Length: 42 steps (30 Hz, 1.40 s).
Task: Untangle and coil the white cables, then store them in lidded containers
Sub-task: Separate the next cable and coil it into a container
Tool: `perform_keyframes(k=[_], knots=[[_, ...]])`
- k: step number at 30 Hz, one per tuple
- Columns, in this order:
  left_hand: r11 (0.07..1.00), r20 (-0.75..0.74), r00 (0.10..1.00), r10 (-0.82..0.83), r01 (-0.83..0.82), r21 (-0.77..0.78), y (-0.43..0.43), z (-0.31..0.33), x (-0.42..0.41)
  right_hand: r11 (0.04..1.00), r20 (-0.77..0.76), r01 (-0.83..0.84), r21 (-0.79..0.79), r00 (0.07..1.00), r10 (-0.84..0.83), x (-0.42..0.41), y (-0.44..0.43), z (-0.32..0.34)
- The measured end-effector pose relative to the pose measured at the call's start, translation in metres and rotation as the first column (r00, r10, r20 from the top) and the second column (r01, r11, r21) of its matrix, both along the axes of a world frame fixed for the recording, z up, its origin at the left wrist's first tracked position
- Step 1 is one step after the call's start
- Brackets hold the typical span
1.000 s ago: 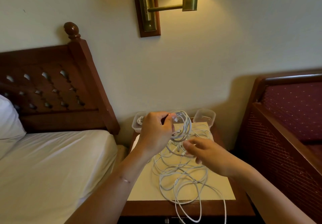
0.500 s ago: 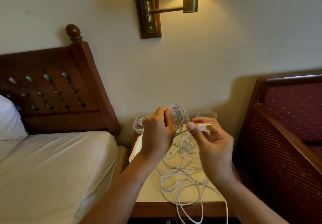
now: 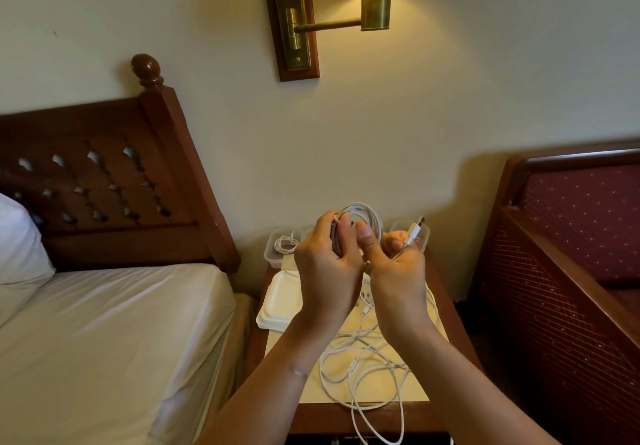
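Left hand [image 3: 325, 271] and right hand [image 3: 398, 273] clutch cable coil [image 3: 365, 212] over nightstand [image 3: 325, 417]; bed [image 3: 104, 340] beside.

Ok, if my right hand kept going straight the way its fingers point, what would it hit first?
Probably the clear container just beyond your right hand, then the wall; depth is hard to judge from this view.

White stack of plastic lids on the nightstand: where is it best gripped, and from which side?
Pinch the white stack of plastic lids at its left rim, coming from the white-sheeted bed: it lies flat, and that rim seems to jut past the wooden nightstand edge, leaving room beneath.
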<state>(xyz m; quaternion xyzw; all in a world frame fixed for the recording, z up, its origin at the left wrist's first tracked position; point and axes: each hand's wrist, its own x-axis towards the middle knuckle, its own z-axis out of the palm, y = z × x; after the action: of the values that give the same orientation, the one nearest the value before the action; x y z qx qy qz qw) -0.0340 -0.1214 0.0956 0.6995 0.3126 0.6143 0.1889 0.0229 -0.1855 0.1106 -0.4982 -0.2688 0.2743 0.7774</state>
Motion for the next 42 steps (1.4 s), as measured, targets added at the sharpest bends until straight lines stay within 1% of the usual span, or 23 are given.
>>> perform_keyframes(k=[1,3,5,6,7,8,10,11,12,14,16,19,22,23,25,28,30,32,33,35,37,40,42], knots=[[0.999,0.04,0.999,-0.029,0.03,-0.045,-0.003,-0.001,0.0,0.999,-0.033,0.032,-0.003,0.999,-0.032,0.002,0.002,-0.001],[0.974,0.149,0.985,-0.09,0.118,-0.192,-0.01,0.001,0.001,0.998,-0.109,0.059,0.034,0.992,-0.055,0.004,0.007,-0.005],[0.897,0.288,0.949,-0.127,0.234,-0.375,-0.016,0.006,0.003,0.995,-0.135,0.057,0.078,0.99,-0.046,0.006,0.009,-0.003],[0.843,0.358,0.923,-0.14,0.301,-0.447,-0.017,0.009,0.003,0.994,-0.117,0.056,0.092,0.992,-0.045,0.009,0.01,-0.002],[0.773,0.44,0.883,-0.165,0.393,-0.499,-0.017,0.012,0.001,0.993,-0.08,0.053,0.105,0.996,-0.045,0.013,0.009,0.0],[0.682,0.529,0.824,-0.203,0.507,-0.528,-0.015,0.016,-0.002,0.992,-0.041,0.043,0.119,0.998,-0.038,0.017,0.009,0.001],[0.46,0.663,0.686,-0.3,0.713,-0.529,-0.011,0.021,-0.01,0.992,-0.001,-0.021,0.124,1.0,0.022,0.025,0.007,0.004],[0.375,0.68,0.643,-0.353,0.763,-0.527,-0.01,0.023,-0.014,0.991,0.02,-0.069,0.114,0.998,0.067,0.031,0.005,0.005],[0.336,0.66,0.636,-0.4,0.772,-0.54,-0.009,0.024,-0.019,0.987,0.046,-0.123,0.101,0.992,0.119,0.034,0.003,0.007],[0.316,0.6,0.651,-0.465,0.755,-0.574,-0.007,0.027,-0.025,0.979,0.096,-0.197,0.054,0.977,0.192,0.039,0.001,0.01],[0.309,0.574,0.667,-0.475,0.738,-0.6,-0.005,0.028,-0.026,0.98,0.122,-0.196,0.02,0.974,0.192,0.042,0.001,0.011],[0.263,0.59,0.672,-0.447,0.729,-0.632,-0.006,0.029,-0.024,0.974,0.084,-0.228,0.001,0.97,0.227,0.045,0.005,0.009],[0.224,0.609,0.651,-0.453,0.744,-0.63,-0.005,0.028,-0.021,0.932,0.041,-0.362,-0.005,0.931,0.362,0.046,0.008,0.008],[0.236,0.586,0.662,-0.467,0.732,-0.639,-0.005,0.028,-0.02,0.916,0.069,-0.401,-0.018,0.914,0.401,0.046,0.008,0.007],[0.296,0.525,0.704,-0.478,0.692,-0.659,-0.004,0.03,-0.018,0.899,0.155,-0.436,-0.033,0.887,0.435,0.048,0.007,0.004],[0.405,0.438,0.746,-0.501,0.649,-0.644,-0.003,0.031,-0.017,0.886,0.248,-0.463,0.004,0.859,0.448,0.05,0.005,0.004],[0.446,0.385,0.767,-0.514,0.622,-0.643,-0.002,0.033,-0.017,0.877,0.289,-0.48,0.024,0.843,0.454,0.051,0.004,0.004],[0.456,0.361,0.784,-0.505,0.598,-0.66,-0.004,0.037,-0.017,0.892,0.314,-0.451,0.013,0.849,0.425,0.051,0.004,0.003],[0.439,0.368,0.782,-0.502,0.598,-0.67,-0.005,0.038,-0.016,0.91,0.305,-0.415,0.015,0.868,0.391,0.051,0.005,0.002],[0.36,0.441,0.757,-0.483,0.63,-0.688,-0.007,0.039,-0.015,0.953,0.268,-0.303,0.015,0.919,0.288,0.05,0.008,-0.001],[0.288,0.483,0.743,-0.463,0.642,-0.711,-0.004,0.039,-0.015,0.974,0.287,-0.226,-0.012,0.932,0.22,0.047,0.009,0.001],[0.236,0.496,0.731,-0.469,0.645,-0.727,0.001,0.038,-0.019,0.983,0.422,-0.174,-0.065,0.887,0.185,0.047,0.009,0.012],[0.276,0.474,0.749,-0.464,0.63,-0.726,0.002,0.038,-0.019,0.984,0.505,-0.144,-0.106,0.845,0.178,0.05,0.01,0.018]])
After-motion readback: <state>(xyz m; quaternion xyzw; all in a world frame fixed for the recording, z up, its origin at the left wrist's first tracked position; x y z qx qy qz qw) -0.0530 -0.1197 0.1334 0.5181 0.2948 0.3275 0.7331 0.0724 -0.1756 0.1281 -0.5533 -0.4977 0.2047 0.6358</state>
